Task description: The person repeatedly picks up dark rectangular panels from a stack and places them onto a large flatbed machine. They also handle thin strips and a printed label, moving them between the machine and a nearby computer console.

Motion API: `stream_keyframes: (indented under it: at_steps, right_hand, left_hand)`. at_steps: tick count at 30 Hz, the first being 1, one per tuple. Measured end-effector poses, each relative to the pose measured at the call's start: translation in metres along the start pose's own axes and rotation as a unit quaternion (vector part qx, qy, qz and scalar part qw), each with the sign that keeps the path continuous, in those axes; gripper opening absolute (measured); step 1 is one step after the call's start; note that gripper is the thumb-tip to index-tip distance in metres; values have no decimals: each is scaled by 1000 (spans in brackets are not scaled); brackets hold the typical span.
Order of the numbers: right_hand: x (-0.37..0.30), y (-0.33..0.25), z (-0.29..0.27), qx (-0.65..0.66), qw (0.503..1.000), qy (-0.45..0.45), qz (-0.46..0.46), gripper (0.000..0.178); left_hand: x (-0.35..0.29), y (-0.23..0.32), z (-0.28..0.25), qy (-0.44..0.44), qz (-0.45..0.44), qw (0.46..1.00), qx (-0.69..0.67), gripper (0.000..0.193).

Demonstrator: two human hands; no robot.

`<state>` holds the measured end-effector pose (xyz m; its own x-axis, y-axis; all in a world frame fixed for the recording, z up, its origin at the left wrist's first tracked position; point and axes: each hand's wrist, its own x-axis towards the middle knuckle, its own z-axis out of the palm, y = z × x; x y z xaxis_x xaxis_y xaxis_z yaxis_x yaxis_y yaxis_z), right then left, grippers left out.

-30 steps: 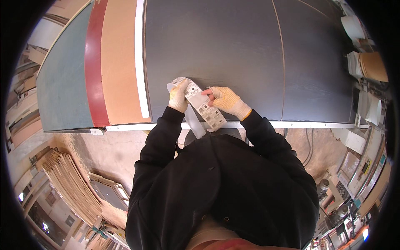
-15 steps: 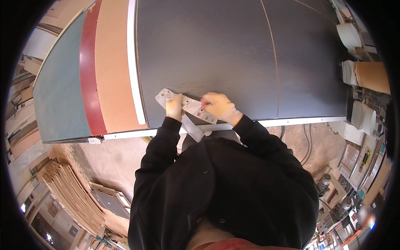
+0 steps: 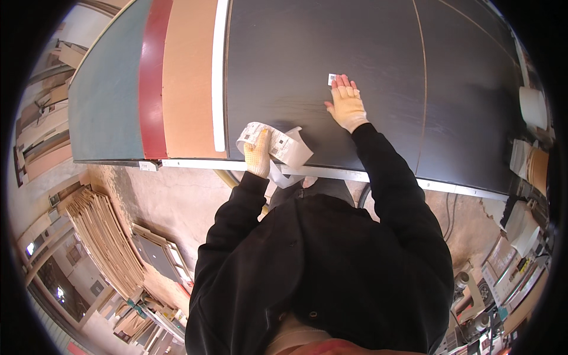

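My left hand point(image 3: 257, 157), in a pale yellow fingerless-tipped work glove, is closed on a curling strip of printed labels point(image 3: 294, 148). The strip's white tail hangs over the table's front edge. Further out, my right hand point(image 3: 347, 106), gloved the same way with bare fingertips, lies flat on the dark panel point(image 3: 284, 53), fingers stretched out. Beneath or just beside its fingertips is a small white label point(image 3: 332, 78) with a dark square printed on it, partly covered by the fingers.
Left of the dark panel lie a white strip point(image 3: 219, 77), a tan board point(image 3: 188, 77), a red band point(image 3: 152, 89) and a blue-green board point(image 3: 109, 94). A metal edge point(image 3: 343, 173) runs along the front. Stacked thin boards point(image 3: 106, 236) stand at lower left; machinery point(image 3: 473, 313) is at lower right.
My right hand has left the label strip and reached forward and right onto the dark panel, where a small label now shows. My left hand keeps the strip, which has curled up.
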<state>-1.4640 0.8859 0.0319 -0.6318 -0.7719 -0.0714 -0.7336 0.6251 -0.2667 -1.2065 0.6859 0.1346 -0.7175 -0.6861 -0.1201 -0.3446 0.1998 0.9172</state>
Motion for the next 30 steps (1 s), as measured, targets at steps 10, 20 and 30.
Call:
stream_keyframes:
  at_steps: [10, 20, 30]
  right_hand:
    - [-73, -134, -82, 505, 861, -54, 12, 56]
    - [-215, -128, -143, 340, 935, 103, 19, 23]
    - [-258, 98, -99, 421, 753, 410, 296, 5]
  left_hand:
    - [-11, 38, -2, -119, -81, 974, -177, 19]
    - [-70, 68, 54, -428, -239, 799, -348, 28]
    - [-124, 60, 191, -286, -276, 911, -105, 28]
